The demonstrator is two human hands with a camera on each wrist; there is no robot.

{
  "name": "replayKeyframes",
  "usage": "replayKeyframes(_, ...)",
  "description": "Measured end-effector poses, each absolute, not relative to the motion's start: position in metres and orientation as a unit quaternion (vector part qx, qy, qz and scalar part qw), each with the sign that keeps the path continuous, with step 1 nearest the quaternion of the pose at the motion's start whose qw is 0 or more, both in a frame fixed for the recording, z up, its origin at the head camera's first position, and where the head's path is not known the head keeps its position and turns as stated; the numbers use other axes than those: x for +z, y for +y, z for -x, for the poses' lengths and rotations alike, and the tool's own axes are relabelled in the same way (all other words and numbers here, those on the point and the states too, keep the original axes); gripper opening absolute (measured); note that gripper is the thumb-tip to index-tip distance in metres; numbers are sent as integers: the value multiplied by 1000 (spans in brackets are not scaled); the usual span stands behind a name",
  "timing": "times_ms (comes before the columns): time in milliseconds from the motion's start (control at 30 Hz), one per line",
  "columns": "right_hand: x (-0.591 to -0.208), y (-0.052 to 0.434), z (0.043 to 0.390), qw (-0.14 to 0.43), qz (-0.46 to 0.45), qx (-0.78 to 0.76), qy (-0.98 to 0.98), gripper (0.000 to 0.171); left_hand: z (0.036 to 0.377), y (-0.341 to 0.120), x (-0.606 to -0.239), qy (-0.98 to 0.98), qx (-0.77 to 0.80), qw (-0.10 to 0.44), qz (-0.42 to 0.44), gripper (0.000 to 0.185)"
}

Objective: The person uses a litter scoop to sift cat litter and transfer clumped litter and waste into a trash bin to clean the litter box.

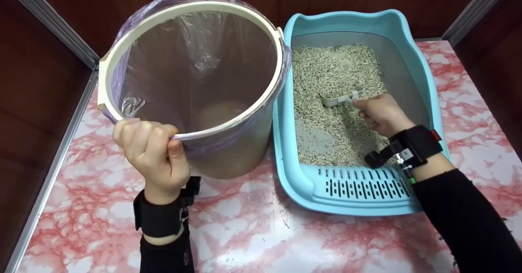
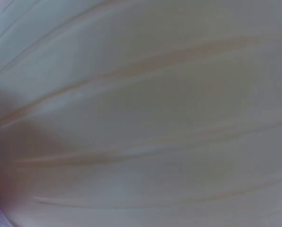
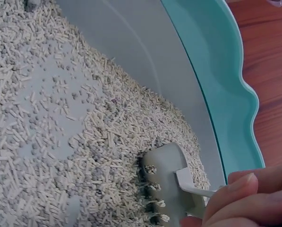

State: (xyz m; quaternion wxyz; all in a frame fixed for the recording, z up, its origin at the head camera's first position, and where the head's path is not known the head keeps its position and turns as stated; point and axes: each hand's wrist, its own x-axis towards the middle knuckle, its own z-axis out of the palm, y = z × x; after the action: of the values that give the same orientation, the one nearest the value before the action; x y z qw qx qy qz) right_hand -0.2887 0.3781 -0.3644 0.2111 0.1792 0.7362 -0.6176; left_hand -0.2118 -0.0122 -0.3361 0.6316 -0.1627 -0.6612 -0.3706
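Head view shows my left hand (image 1: 153, 157) curled round the near rim of the lined bin (image 1: 191, 85), tipping its mouth toward me at the left of the marble table (image 1: 253, 232). My right hand (image 1: 381, 114) grips the handle of the grey scoop (image 1: 340, 99), whose slotted bowl is buried in the pellet litter (image 1: 334, 97) near the middle of the blue litter tray (image 1: 432, 97), which stands touching the bin's right side. From the right wrist, the scoop (image 3: 166, 182) sits half sunk among the pellets, close to the tray's grey inner wall (image 3: 145, 71). To do this well, I judge I should push the bowl low and flat, lift slowly so loose pellets sift through the slots, and hold the bin steady and close.
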Motion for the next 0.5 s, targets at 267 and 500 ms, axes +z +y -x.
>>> replayKeyframes(267,-365,371,280,186,-177,-676,691,13,211,-12,-336,-661,-370,631,164,65)
replayKeyframes(500,-360,371,274,152,-171,-681,696,11,210,-10,-333,-654,-375,634,172,64)
